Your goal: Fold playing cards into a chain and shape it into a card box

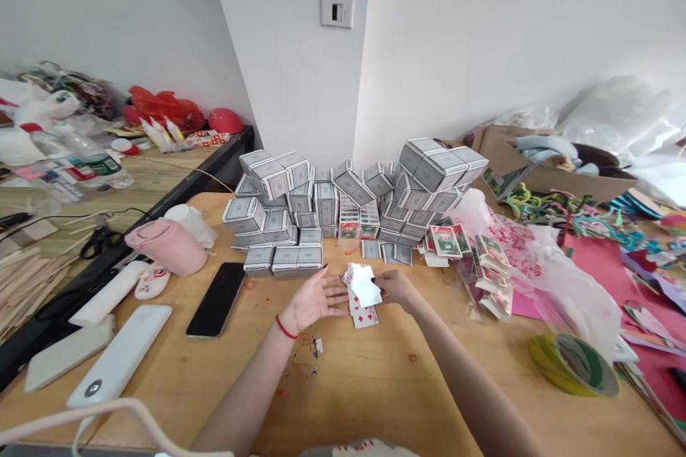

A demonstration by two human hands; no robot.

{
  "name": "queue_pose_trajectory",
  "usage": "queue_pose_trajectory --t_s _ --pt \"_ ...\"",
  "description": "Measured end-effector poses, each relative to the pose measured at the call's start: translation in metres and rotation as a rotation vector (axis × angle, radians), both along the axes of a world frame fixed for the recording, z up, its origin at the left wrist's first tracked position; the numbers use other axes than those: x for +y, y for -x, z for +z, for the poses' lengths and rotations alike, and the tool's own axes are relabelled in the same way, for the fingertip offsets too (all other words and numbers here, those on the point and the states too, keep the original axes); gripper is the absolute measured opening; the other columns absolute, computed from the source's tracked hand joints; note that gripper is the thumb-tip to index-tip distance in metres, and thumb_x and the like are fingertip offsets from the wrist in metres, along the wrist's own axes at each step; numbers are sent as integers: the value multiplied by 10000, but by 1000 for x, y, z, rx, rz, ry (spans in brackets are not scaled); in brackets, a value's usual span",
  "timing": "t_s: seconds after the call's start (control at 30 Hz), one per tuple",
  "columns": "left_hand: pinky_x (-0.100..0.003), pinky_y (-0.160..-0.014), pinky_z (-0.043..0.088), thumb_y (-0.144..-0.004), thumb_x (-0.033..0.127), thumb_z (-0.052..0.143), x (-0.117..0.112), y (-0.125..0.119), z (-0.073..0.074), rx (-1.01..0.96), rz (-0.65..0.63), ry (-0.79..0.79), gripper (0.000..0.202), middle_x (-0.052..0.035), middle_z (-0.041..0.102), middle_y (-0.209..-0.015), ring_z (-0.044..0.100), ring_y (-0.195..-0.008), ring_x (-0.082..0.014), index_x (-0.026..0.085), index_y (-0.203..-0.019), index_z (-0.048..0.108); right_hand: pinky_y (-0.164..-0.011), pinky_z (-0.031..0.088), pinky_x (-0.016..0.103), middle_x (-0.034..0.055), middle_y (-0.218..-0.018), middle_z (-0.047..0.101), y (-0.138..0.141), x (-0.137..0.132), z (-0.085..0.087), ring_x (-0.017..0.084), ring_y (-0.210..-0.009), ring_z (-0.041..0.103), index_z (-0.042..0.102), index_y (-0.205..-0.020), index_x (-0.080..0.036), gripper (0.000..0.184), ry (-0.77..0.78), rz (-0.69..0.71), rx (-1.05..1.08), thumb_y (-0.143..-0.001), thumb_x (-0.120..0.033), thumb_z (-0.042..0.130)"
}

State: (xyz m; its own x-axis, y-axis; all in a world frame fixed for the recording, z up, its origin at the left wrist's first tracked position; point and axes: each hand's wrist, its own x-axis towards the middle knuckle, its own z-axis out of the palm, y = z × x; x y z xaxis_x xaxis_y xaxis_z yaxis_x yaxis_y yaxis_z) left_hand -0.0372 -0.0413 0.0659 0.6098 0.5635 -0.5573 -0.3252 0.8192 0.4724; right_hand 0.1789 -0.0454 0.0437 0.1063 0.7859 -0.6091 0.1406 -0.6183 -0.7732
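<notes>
Over the wooden table (375, 378), my two hands meet around a few playing cards (363, 294). My right hand (395, 288) pinches the cards, one showing red diamonds and one tilted white. Fingers stretched out, palm up, my left hand (314, 300) lies open beside the cards on their left, fingertips near them. A red band circles the left wrist. Behind the hands rises a heap of grey card boxes (343, 203), several stacked crookedly against the wall corner.
A black phone (217, 298), a white power bank (121, 357) and a pink roll (166, 246) lie left. Loose card packs (482, 257) and a plastic bag (541, 264) sit right, with a tape roll (576, 364) and pink paper (600, 264).
</notes>
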Motion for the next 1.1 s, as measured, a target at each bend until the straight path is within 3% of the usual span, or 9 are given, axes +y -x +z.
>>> queue_pose_trajectory --t_s 0.13,0.27,0.43,0.57,0.67,0.77,0.93,1.0,1.1 --pt "-507 -861 427 -782 445 494 3 -1 -6 47 35 3 426 -160 606 -1017 575 -1000 -269 122 -1060 470 -466 510 234 -53 -425 511 3 7 -9 119 -446 568 530 -665 -169 74 -7 -21 -12 -631 -121 575" --pt "-408 -882 448 -775 263 542 0 -4 -14 64 24 -57 263 -146 625 -1004 606 -942 -221 103 -984 529 -463 498 233 -61 -427 512 12 6 -13 111 -426 553 553 -729 -168 107 -7 11 -8 -644 -105 538" --pt "-311 -719 506 -701 200 620 -2 -19 -25 315 -36 -238 260 -76 667 -837 634 -695 -151 139 -945 555 -464 464 205 -24 -516 585 30 0 -16 119 -488 586 590 -738 -150 117 -44 118 3 -654 -106 521" --pt "-349 -629 501 -711 189 571 -1 -33 -37 556 -104 -473 256 -59 655 -756 611 -633 -177 143 -963 552 -508 455 208 11 -674 640 31 -3 -20 133 -584 608 572 -815 -149 188 -158 123 -84 -638 -96 542" --pt "-347 -720 478 -710 151 548 3 -39 -43 629 -49 -759 243 -72 650 -852 600 -766 -199 139 -952 571 -614 455 227 47 -832 645 25 -3 -18 154 -736 605 561 -875 -156 241 -270 90 -171 -637 -120 573" --pt "-339 -767 451 -736 161 513 8 -41 -37 742 -8 -1025 169 -59 631 -872 564 -829 -199 149 -890 581 -697 445 254 53 -941 632 22 -1 -8 172 -837 582 561 -933 -179 259 -493 105 -226 -675 -193 572" --pt "-363 -865 392 -770 140 466 18 -41 -7 954 95 -1465 127 -59 555 -945 478 -956 -201 172 -851 559 -680 445 280 47 -818 639 22 -2 11 180 -741 576 573 -889 -182 188 -854 139 -233 -786 -280 450" --pt "-368 -900 372 -757 134 489 18 -40 -3 981 142 -1543 166 -65 504 -1006 453 -995 -199 183 -903 552 -675 440 287 52 -806 632 20 -5 10 182 -725 568 578 -855 -187 185 -890 146 -305 -799 -287 433" --pt "-337 -843 414 -743 151 519 13 -37 -16 994 119 -1487 194 -50 464 -934 482 -913 -174 194 -930 545 -681 440 304 56 -858 633 18 -11 -6 182 -718 568 583 -868 -201 193 -841 190 -373 -799 -274 418"
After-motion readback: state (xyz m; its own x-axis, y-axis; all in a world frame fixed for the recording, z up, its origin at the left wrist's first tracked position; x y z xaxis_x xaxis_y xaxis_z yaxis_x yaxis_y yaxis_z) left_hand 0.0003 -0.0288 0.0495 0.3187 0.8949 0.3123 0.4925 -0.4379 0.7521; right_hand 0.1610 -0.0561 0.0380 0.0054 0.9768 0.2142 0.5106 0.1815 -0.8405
